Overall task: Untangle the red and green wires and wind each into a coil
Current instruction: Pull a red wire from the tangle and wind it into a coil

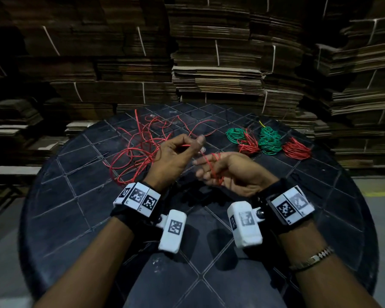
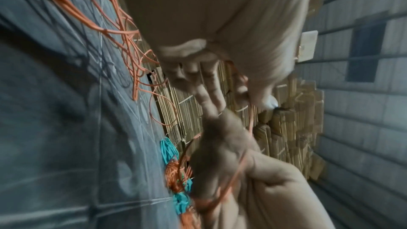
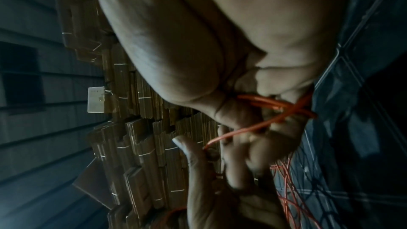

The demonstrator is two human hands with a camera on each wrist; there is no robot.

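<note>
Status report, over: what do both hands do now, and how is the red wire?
Left hand pinches red wire. Right hand holds red loops wound round its fingers. Rest of wire loose on table. Finished coils lie far right, nothing in the way.

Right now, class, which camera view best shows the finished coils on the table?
The head view: four coils, two green and two red, lie in a row on the table beyond the right hand. The left wrist view shows them partly, blurred, behind that hand. The right wrist view shows none.
</note>
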